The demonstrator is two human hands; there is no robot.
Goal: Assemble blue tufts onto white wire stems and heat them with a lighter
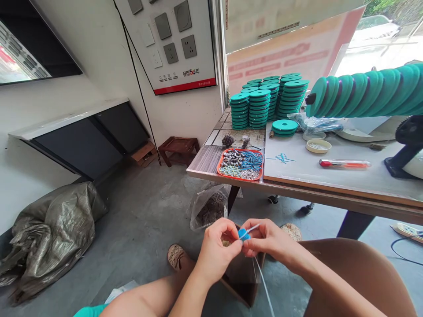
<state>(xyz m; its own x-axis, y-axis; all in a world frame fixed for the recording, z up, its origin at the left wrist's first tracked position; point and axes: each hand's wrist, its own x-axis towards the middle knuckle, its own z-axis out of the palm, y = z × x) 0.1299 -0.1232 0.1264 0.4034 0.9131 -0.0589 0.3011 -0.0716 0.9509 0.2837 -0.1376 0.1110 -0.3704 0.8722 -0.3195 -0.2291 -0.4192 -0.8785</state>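
Over my lap, a small bright blue cylindrical piece sits between the fingertips of both hands. My left hand pinches it from the left, thumb and forefinger closed. From the other side my right hand is closed by the piece, fingers on a thin white cord that crosses it. More white cord hangs below the right hand towards the bottom edge. Fingertips partly hide the piece, so how the cord runs around it is unclear. Beneath the hands is a brown wooden box or stool.
On the table, an orange tray holds sorted small parts. Behind it stand stacks of green discs. A green-disc roller, shallow dish and red-orange tool are rightward. A plastic bag lies below.
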